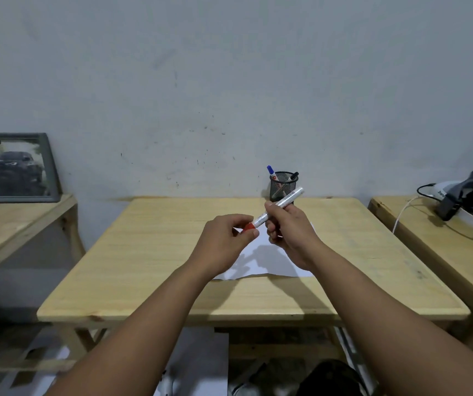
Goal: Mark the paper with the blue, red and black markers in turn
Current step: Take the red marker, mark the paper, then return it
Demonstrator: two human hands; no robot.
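Observation:
My right hand (288, 232) grips the white barrel of the red marker (279, 207), held slanted above the white paper (269, 261) on the wooden table (149, 252). My left hand (226, 241) pinches the marker's red cap (249, 226) at its lower end. At the table's far edge stands a black mesh pen cup (282, 187). The blue marker (271, 171) and the black marker (293, 176) stick out of the cup. My hands and their shadow hide much of the paper.
A second wooden table (429, 224) on the right carries a white-and-grey headset (469, 195) with a white cable. On the left, a low table (15, 224) bears a framed car picture (12, 167) leaning on the wall. Papers and dark objects lie on the floor below.

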